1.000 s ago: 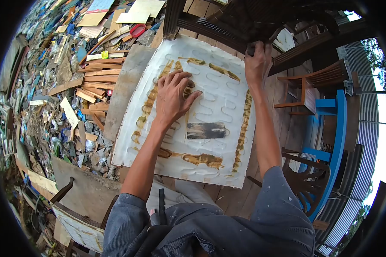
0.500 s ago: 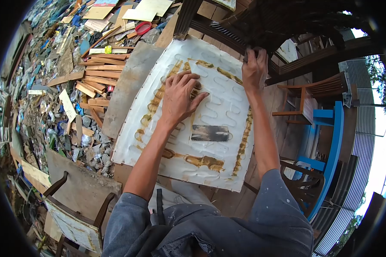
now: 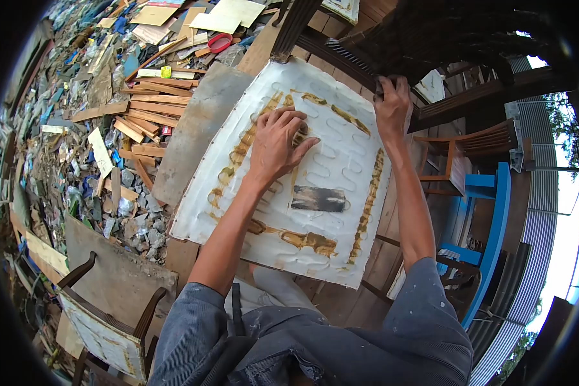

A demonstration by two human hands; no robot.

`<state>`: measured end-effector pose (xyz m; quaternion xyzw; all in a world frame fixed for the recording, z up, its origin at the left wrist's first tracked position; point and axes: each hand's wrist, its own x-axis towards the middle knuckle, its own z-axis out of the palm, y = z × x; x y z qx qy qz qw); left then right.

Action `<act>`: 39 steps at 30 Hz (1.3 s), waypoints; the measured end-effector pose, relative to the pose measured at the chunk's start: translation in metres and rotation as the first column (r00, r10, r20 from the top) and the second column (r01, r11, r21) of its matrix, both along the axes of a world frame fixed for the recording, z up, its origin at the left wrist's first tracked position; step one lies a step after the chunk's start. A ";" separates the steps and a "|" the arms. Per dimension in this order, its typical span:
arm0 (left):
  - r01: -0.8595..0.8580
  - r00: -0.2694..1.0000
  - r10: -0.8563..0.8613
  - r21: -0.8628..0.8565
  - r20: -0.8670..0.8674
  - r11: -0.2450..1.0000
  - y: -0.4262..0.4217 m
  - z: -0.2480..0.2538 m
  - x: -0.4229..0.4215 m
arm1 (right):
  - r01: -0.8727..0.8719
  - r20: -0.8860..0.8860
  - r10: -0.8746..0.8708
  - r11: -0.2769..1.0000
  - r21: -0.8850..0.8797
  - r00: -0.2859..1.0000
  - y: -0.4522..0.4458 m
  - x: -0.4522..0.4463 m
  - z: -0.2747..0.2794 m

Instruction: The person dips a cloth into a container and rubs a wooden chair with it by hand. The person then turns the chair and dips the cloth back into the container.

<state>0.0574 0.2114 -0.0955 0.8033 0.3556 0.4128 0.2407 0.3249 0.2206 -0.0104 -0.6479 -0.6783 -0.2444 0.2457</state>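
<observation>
Left hand (image 3: 276, 145) curls over the brown-streaked white panel (image 3: 321, 168).

no readable text, labels, brands, numbers or signs, lettering nowhere legible

Looks like a partly open-air furniture workshop, judging by a slatted wooden chair (image 3: 495, 137) at right, an armchair (image 3: 103, 331) near left, a dark wooden frame (image 3: 431, 38) at far right, plank flooring (image 3: 387, 270), and cut wood strips (image 3: 164, 100) over rubble (image 3: 141, 228) at left.

Worn on the head, looking steeply down.
</observation>
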 end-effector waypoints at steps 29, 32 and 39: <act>-0.034 0.999 0.033 0.028 0.034 0.999 0.001 -0.009 0.002 | -0.326 -0.991 -0.120 0.936 -0.133 0.061 -0.027 -0.029 -0.018; -0.054 0.998 0.053 0.009 0.046 0.999 0.000 -0.009 0.000 | -0.280 -0.580 0.096 0.931 -0.237 0.809 0.017 -0.056 0.003; -0.049 0.993 0.048 0.004 0.104 0.999 0.000 -0.010 0.003 | -0.407 0.122 0.423 0.903 -0.137 0.898 0.048 -0.070 -0.010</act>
